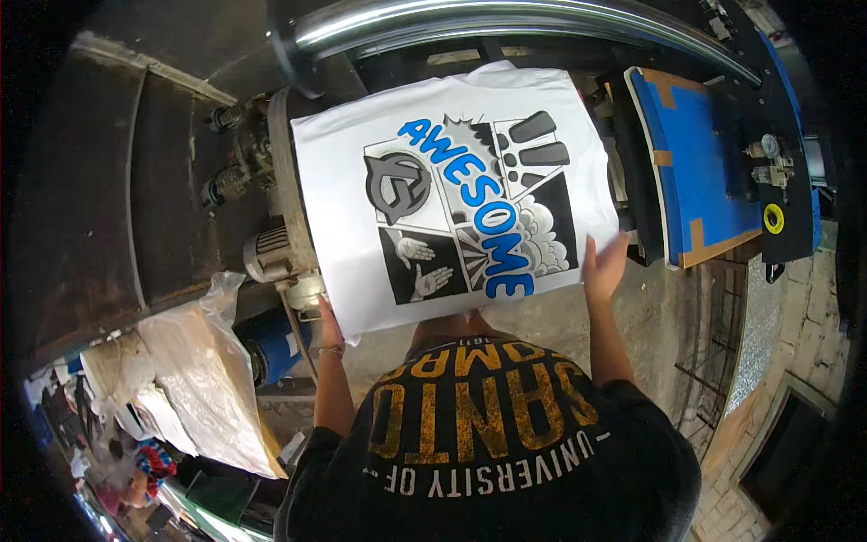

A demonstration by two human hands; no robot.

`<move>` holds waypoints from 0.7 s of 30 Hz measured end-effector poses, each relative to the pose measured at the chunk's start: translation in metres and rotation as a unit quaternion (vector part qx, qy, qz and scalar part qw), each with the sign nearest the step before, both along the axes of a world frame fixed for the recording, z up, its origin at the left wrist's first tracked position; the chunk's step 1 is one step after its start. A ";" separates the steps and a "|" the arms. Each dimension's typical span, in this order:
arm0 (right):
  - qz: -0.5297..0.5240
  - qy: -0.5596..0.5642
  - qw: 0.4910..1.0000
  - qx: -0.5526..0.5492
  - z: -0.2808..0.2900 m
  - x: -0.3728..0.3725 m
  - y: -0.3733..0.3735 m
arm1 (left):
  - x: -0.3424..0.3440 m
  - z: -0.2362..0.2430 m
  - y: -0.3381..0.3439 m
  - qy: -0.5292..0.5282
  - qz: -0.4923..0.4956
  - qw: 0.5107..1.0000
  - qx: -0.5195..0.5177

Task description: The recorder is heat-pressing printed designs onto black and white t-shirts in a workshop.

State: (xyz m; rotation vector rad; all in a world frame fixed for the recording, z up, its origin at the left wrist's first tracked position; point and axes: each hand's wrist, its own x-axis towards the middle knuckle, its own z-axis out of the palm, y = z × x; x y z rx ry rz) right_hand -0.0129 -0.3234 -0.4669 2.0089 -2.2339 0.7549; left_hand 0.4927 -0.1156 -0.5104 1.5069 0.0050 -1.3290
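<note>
A white T-shirt lies spread out, its front edge toward me, printed with blue lettering over grey and black comic panels. My left hand grips its lower left corner, most fingers hidden by the fabric. At the lower right edge, my right hand holds the shirt with the thumb showing and the other fingers partly hidden. What supports the shirt underneath is mostly covered. My dark printed top fills the lower middle of the view.
Steel rollers span the top. A blue padded platen with tan tape stands at the right, beside a pressure gauge. Motors sit at the left. Plastic-covered sheets lie at lower left, near small clutter.
</note>
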 end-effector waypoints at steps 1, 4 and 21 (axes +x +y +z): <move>-0.013 -0.266 0.964 0.006 -0.017 -0.019 0.016 | -0.006 -0.003 0.010 0.057 0.009 0.998 -0.002; -0.103 -0.587 0.782 0.181 -0.011 -0.033 0.041 | 0.003 -0.027 0.054 0.059 0.027 0.998 0.021; -0.027 -0.550 0.792 0.265 -0.021 -0.085 0.068 | -0.001 0.003 0.062 -0.509 0.046 0.859 0.006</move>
